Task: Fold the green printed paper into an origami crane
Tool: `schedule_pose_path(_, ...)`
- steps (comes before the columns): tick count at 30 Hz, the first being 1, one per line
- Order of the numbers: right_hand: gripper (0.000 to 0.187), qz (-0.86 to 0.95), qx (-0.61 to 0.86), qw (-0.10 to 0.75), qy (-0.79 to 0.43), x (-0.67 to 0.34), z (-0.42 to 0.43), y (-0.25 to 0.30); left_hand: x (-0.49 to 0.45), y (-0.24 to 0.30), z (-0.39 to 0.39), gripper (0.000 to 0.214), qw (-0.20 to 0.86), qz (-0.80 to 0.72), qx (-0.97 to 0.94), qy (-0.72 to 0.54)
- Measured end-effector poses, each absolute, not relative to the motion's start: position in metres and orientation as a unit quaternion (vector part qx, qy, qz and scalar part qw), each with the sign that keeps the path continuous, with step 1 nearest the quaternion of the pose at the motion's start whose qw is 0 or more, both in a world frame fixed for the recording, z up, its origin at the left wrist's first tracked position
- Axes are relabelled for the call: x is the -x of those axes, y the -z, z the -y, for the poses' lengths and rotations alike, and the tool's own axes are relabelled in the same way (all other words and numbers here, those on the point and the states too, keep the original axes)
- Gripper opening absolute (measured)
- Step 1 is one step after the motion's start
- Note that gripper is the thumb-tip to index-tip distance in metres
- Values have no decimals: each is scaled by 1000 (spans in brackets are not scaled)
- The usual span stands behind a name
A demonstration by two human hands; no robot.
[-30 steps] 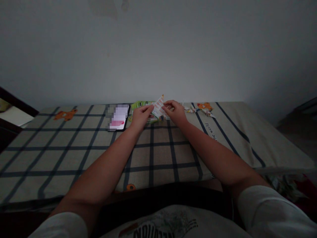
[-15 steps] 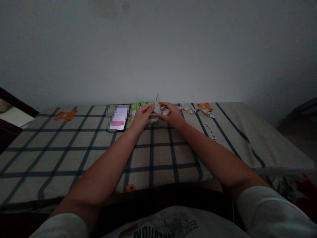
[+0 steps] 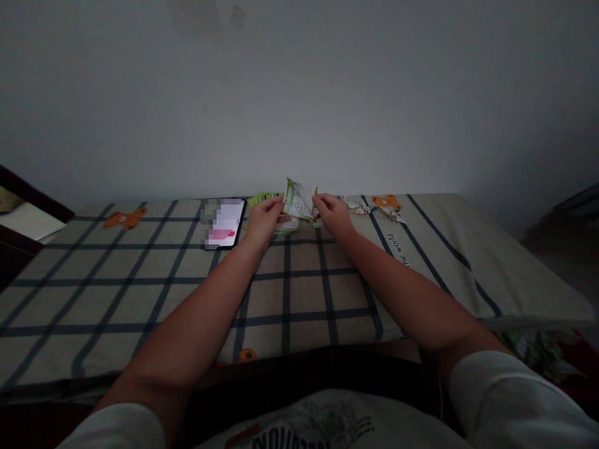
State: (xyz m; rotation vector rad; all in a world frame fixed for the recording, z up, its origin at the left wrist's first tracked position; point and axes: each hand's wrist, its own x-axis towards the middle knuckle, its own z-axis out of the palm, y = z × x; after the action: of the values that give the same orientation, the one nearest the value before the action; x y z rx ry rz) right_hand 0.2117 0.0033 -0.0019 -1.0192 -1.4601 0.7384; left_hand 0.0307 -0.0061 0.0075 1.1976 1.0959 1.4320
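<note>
A green and white printed wrapper point(image 3: 298, 199) is stretched out between my two hands, just above the table's back part. My left hand point(image 3: 264, 218) pinches its left edge. At the opposite edge, the fingers of my right hand point(image 3: 333, 213) are closed on the wrapper. More green packets point(image 3: 289, 225) lie on the cloth under and behind my left hand, partly hidden by it. Beyond my right hand, several twisted or folded paper pieces point(image 3: 360, 209) rest on the tablecloth.
A phone point(image 3: 224, 223) with a lit, partly blurred screen lies left of my left hand. The checked tablecloth point(image 3: 309, 293) covers the table, which meets a plain wall point(image 3: 299, 93) at the back. Dark furniture point(image 3: 32, 193) stands at the far left.
The wrapper was folded upright between my close-set hands; now it is spread flat, its printed face towards me. My hands have moved apart, left hand leftward and right hand rightward.
</note>
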Motion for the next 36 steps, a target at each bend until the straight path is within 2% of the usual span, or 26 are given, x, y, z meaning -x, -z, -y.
schedule_pose_path(8, 28, 535, 459, 590, -393, -215, -15, 8, -26, -5, -2, 30, 407, -490, -485, -599)
schedule_pose_path(18, 27, 547, 462, 596, -362, -215, -14, 8, -30, -9, 2, 28, 404, -461, -460, -642)
schedule_pose_path(22, 41, 627, 480, 557, -257, -220, -13, 8, -30, -13, 5, 23, 437, -448, -436, -647)
schedule_pose_path(24, 56, 686, 485, 523, -147, -222, -10, 5, -30, -14, 5, 21, 449, -442, -426, -649)
schedule_pose_path(26, 62, 744, 487, 457, -20, -223, -4, -1, -30, -15, 5, 19, 459, -437, -418, -651)
schedule_pose_path(28, 52, 781, 476, 397, 75, -222, 2, -6, -29, -16, 4, 18, 474, -429, -405, -653)
schedule_pose_path(31, 36, 828, 442, 321, 130, -220, 10, -8, -28, -16, 3, 16, 506, -411, -374, -660)
schedule_pose_path(34, 38, 850, 429, 271, 141, -219, 14, -8, -26, -17, 3, 14, 537, -392, -355, -658)
schedule_pose_path(36, 39, 854, 424, 268, 139, -219, 15, -7, -24, -18, 3, 13, 553, -381, -352, -652)
